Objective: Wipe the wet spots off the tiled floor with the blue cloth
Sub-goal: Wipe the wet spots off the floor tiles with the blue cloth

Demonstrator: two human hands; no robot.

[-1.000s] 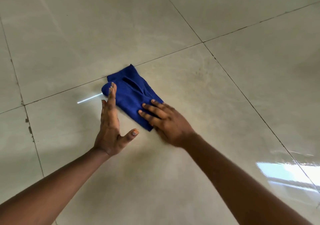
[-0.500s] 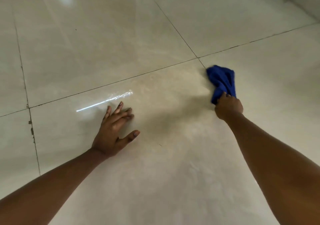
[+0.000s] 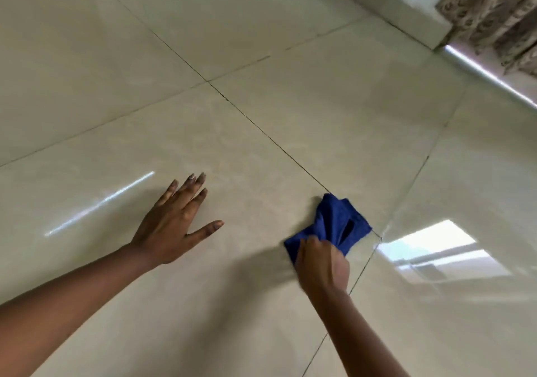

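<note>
Two hands in view | right hand [image 3: 321, 263] clenched on bunched blue cloth [image 3: 334, 225], pressed to tiled floor [image 3: 261, 42] at a grout line | left hand [image 3: 171, 225] flat, fingers spread, holding nothing | step: wiping under way | next: firm pressure, sweep onto adjoining tile; wet spots not discernible amid glare.

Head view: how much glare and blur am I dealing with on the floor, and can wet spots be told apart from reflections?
Head view: a bright window reflection glares on the tile right of the blue cloth; a thin light streak lies left of the left hand; the right hand is slightly motion-blurred, soft shadow at its left; grout lines bow from the wide lens; wet spots cannot be told from the sheen.
</note>
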